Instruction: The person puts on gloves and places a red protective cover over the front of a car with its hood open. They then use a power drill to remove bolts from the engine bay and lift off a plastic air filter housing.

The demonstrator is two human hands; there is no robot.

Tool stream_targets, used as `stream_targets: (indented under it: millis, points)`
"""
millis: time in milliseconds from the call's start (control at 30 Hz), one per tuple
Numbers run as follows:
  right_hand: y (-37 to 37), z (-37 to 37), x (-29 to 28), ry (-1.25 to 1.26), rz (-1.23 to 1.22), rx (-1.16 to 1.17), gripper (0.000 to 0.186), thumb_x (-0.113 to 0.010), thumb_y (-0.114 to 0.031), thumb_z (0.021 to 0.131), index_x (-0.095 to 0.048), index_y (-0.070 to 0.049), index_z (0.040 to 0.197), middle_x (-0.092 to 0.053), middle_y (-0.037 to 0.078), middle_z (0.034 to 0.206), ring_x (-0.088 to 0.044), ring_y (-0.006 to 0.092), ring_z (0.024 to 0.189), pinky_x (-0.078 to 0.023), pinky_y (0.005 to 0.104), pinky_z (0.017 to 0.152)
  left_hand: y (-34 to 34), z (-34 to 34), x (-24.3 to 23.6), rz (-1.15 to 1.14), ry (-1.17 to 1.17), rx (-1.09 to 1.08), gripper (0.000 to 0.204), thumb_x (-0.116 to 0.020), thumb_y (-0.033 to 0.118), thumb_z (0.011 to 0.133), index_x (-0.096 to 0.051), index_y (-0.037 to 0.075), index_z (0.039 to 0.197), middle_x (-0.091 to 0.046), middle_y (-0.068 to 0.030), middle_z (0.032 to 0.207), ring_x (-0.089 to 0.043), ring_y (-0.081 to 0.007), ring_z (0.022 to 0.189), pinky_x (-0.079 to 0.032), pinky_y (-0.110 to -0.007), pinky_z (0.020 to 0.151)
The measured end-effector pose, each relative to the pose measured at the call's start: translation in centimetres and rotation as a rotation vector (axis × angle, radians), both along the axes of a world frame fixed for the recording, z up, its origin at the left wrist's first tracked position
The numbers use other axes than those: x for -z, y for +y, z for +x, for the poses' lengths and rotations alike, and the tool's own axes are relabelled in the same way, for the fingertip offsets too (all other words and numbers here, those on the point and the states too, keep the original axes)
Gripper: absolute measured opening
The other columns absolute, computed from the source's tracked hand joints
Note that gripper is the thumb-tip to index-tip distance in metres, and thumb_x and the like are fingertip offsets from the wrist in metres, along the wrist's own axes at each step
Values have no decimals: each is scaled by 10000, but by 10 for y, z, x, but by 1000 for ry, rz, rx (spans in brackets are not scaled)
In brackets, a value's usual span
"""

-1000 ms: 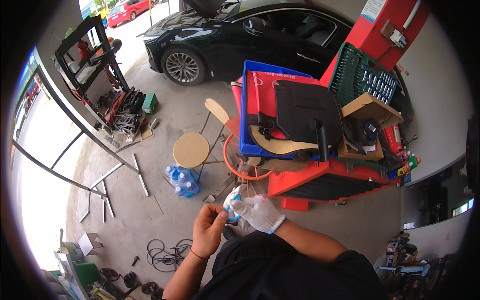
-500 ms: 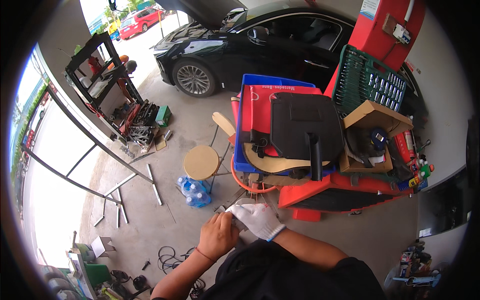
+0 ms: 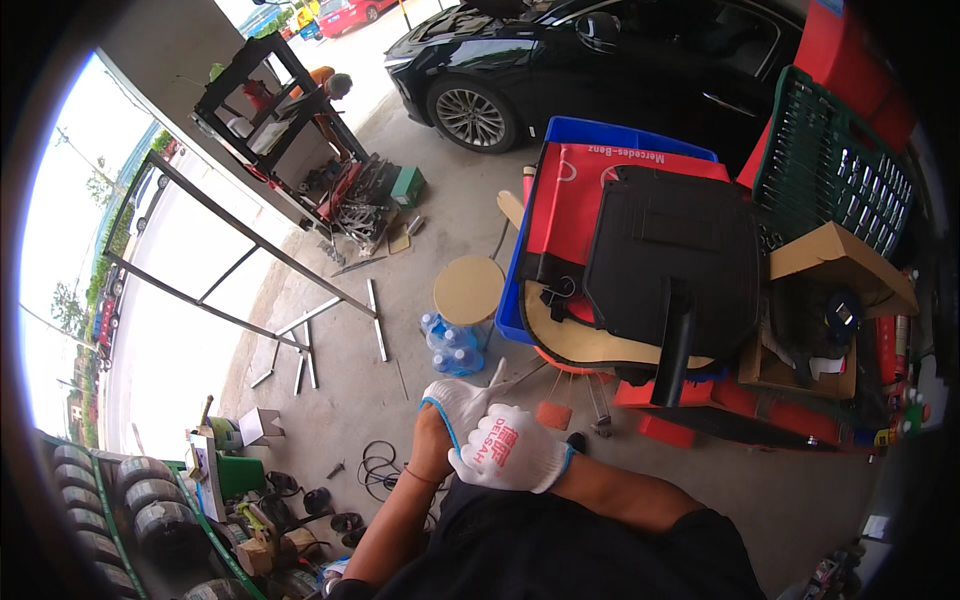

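My left hand point(image 3: 432, 440) is partly inside a white knitted glove point(image 3: 458, 402) with a blue cuff edge; its back and wrist still show bare skin. A loose glove finger sticks up past the hand, and my left fingers are hidden. My right hand point(image 3: 512, 452), fully covered by a matching white glove with red print, is closed on the left glove near its cuff. Both hands meet low in front of my body, above the concrete floor.
A red tool cart bears a blue tray point(image 3: 520, 270), a black welding mask point(image 3: 660, 250), a cardboard box point(image 3: 870, 265) and a green socket set point(image 3: 840, 160). Nearby are a round stool point(image 3: 469, 290), blue-liquid bottles point(image 3: 452, 345), a metal frame point(image 3: 260, 240), cables and a black car point(image 3: 560, 80).
The left hand, bare before, now has the glove partway over it. My right hand has moved onto that glove's cuff side. The view has turned to the left.
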State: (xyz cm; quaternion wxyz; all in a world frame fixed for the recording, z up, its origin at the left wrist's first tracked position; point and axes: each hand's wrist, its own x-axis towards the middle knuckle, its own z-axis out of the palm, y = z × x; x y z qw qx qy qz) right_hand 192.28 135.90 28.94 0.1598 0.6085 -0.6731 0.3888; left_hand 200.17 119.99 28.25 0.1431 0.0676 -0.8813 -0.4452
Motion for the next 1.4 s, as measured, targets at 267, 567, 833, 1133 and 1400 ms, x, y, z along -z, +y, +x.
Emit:
stream_targets:
  millis: [267,567,833,1133,1400]
  points:
    - [-75,-10,26,-52,49,-234,188,-668,-142,814,-665,-116,1000,-594,29,681,-623,246,603,-493,398,516,-81,-89,-42,-217,-91,574,329,-632,73,942,-628,12,1265,-707,-121,1049,-689,-256,889,-534,-321,785]
    - [-163,-21,-11,-75,362,-94,199,-680,-163,857,-603,-124,678,-534,51,576,-568,263,519,-444,401,488,-147,-110,-11,1225,-473,705,468,-517,295,1068,-483,34,1456,-643,-100,1322,-617,-196,1190,-461,-363,1055]
    - [-190,-35,-32,142,420,69,70,-645,-179,798,-635,-129,750,-529,20,575,-592,222,519,-458,360,455,-146,-183,-51,1477,-465,310,394,-579,258,996,-646,-101,1145,-746,-133,928,-698,-212,873,-535,-290,795]
    - [-207,-16,-48,27,472,32,140,-624,-170,853,-575,-140,726,-449,17,529,-493,199,449,-369,358,426,-142,-168,-14,1265,-745,1235,554,-374,294,1095,-370,-79,1505,-573,-212,1400,-525,-285,1332,-392,-388,1138]
    - [-206,-23,-56,72,463,127,158,-633,-193,745,-530,-115,653,-483,37,524,-549,215,468,-395,380,415,-154,-187,-43,1224,-471,631,441,-466,257,1076,-596,-77,1332,-668,-179,1204,-659,-221,1082,-519,-307,929]
